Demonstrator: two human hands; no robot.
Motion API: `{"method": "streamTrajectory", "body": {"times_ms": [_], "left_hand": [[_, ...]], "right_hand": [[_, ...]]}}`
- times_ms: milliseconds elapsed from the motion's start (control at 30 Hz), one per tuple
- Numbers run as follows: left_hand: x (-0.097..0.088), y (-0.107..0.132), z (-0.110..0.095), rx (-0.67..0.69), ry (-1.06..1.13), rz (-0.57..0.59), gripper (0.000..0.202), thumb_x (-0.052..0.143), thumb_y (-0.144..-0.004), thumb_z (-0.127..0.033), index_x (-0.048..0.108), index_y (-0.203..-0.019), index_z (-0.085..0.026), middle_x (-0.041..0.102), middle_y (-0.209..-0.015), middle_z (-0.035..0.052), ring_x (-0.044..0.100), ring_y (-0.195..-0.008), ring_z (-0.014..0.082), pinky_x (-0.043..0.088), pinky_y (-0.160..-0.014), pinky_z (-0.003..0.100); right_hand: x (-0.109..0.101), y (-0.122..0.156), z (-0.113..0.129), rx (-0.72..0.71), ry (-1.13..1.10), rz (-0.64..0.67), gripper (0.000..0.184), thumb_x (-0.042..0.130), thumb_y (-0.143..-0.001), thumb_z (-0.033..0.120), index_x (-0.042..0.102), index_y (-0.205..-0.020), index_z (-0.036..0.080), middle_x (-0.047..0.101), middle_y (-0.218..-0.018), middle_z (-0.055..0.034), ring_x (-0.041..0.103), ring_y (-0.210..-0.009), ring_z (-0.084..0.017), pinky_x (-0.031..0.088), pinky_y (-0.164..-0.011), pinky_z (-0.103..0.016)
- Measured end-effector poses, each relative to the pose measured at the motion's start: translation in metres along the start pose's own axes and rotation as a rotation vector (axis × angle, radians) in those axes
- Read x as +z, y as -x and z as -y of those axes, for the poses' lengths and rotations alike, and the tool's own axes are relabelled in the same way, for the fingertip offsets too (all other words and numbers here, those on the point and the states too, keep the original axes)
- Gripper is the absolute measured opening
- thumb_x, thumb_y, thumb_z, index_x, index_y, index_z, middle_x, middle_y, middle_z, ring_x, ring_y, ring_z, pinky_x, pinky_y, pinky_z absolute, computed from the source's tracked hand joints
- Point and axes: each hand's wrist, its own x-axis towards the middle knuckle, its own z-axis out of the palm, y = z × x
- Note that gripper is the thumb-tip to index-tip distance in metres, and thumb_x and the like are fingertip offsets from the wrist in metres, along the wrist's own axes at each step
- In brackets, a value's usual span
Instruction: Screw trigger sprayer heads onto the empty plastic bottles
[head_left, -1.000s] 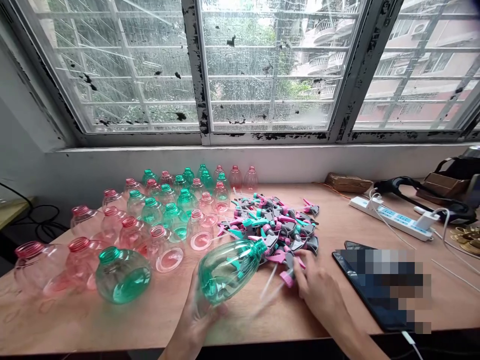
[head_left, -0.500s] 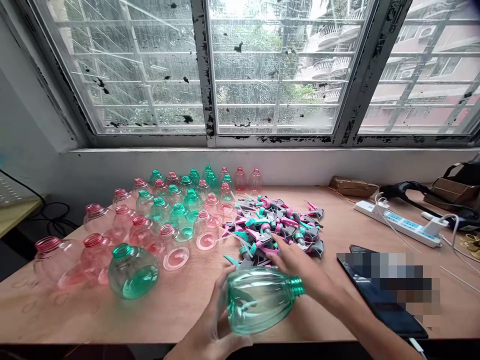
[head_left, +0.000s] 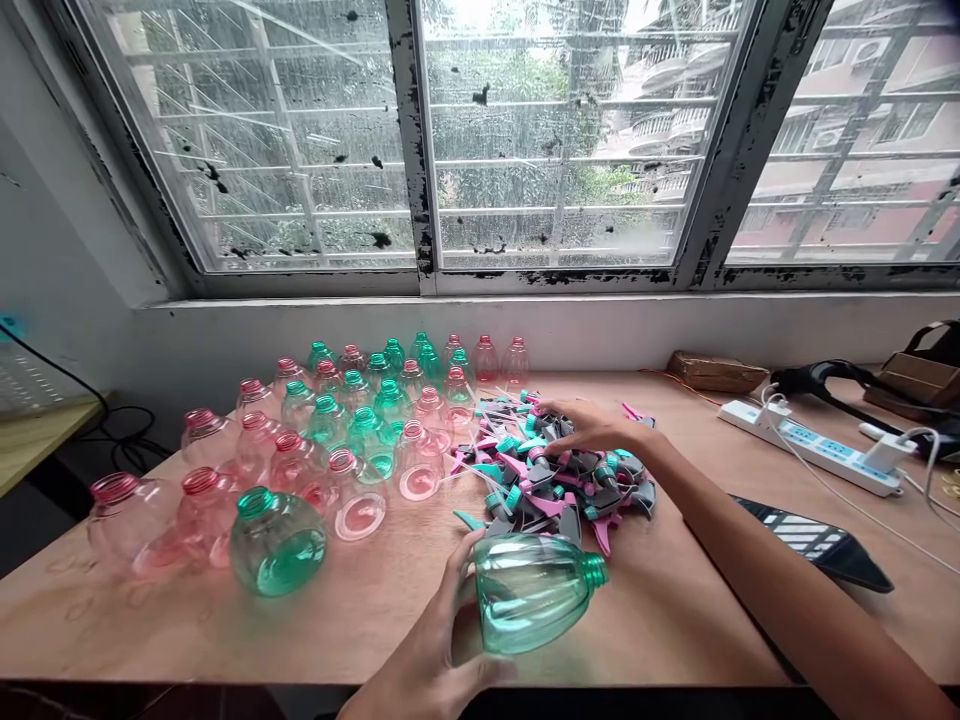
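Within the left hand [head_left: 433, 642], a plain, see-through green bottle [head_left: 529, 595], neck rightward.

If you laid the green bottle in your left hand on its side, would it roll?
The green bottle might roll, since it looks rounded, and probably curve, because it narrows toward the neck. It's likely light: the see-through plastic looks thin.

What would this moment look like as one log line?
left hand: holds transparent green bottle, tipped sideways | right hand: at trigger-sprayer heads, contact unclear | table left: pink and green bottles standing
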Motion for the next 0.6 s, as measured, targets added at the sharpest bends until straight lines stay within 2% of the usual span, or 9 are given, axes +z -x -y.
{"method": "streamTrajectory", "body": {"times_ms": [167, 333, 400, 467, 533, 600], "left_hand": [[-0.003, -0.003, 0.004, -0.035, 0.075, -0.001, 0.096, 0.076, -0.089, -0.038, 0.013, -0.16, -0.038, 0.038, -0.165, 0.0134, 0.048, -0.144, 0.0379, 0.037, -0.12, 0.054], [-0.004, -0.002, 0.005, -0.044, 0.076, 0.035, 0.097, 0.076, -0.09, -0.038, 0.01, -0.16, -0.039, 0.035, -0.166, 0.0128, 0.046, -0.147, 0.0369, 0.036, -0.121, 0.052], [-0.003, 0.0, 0.005, -0.023, 0.142, 0.012, 0.097, 0.077, -0.088, -0.04, 0.012, -0.16, -0.039, 0.036, -0.166, 0.0131, 0.046, -0.147, 0.0372, 0.037, -0.121, 0.051], [0.0, 0.0, 0.005, -0.034, 0.191, -0.011, 0.099, 0.078, -0.087, -0.042, 0.013, -0.16, -0.039, 0.038, -0.165, 0.0132, 0.048, -0.145, 0.0373, 0.036, -0.121, 0.052], [0.001, 0.0, 0.004, -0.046, 0.208, -0.041, 0.1, 0.079, -0.086, -0.043, 0.013, -0.161, -0.039, 0.037, -0.166, 0.0129, 0.046, -0.147, 0.0372, 0.031, -0.123, 0.054], [0.001, -0.001, 0.005, -0.037, 0.223, -0.063, 0.104, 0.079, -0.086, -0.045, 0.008, -0.162, -0.038, 0.035, -0.167, 0.013, 0.042, -0.149, 0.0371, 0.025, -0.126, 0.055]], "right_hand": [[-0.007, 0.004, -0.01, 0.047, -0.129, -0.125, 0.032, 0.069, -0.102, 0.028, 0.061, -0.132, 0.021, 0.066, -0.13, -0.0094, 0.068, -0.109, -0.03, 0.057, -0.095, -0.052], [0.011, 0.004, -0.005, 0.12, -0.308, -0.188, 0.025, 0.07, -0.101, 0.028, 0.066, -0.124, 0.019, 0.07, -0.12, -0.008, 0.071, -0.099, -0.027, 0.062, -0.086, -0.047], [0.013, 0.002, 0.003, 0.112, -0.411, -0.241, 0.026, 0.071, -0.1, 0.03, 0.066, -0.123, 0.017, 0.073, -0.114, -0.0073, 0.073, -0.094, -0.026, 0.063, -0.082, -0.045], [0.006, 0.007, 0.015, 0.087, -0.507, -0.323, 0.033, 0.074, -0.097, 0.035, 0.065, -0.122, 0.016, 0.075, -0.11, -0.0085, 0.074, -0.096, -0.028, 0.063, -0.083, -0.045], [-0.007, 0.023, 0.03, 0.066, -0.578, -0.417, 0.042, 0.076, -0.092, 0.044, 0.064, -0.122, 0.017, 0.076, -0.109, -0.0116, 0.074, -0.1, -0.031, 0.061, -0.086, -0.044], [-0.018, 0.052, 0.047, 0.071, -0.615, -0.502, 0.047, 0.075, -0.091, 0.048, 0.063, -0.126, 0.02, 0.074, -0.117, -0.0126, 0.071, -0.105, -0.033, 0.059, -0.087, -0.045]]}}
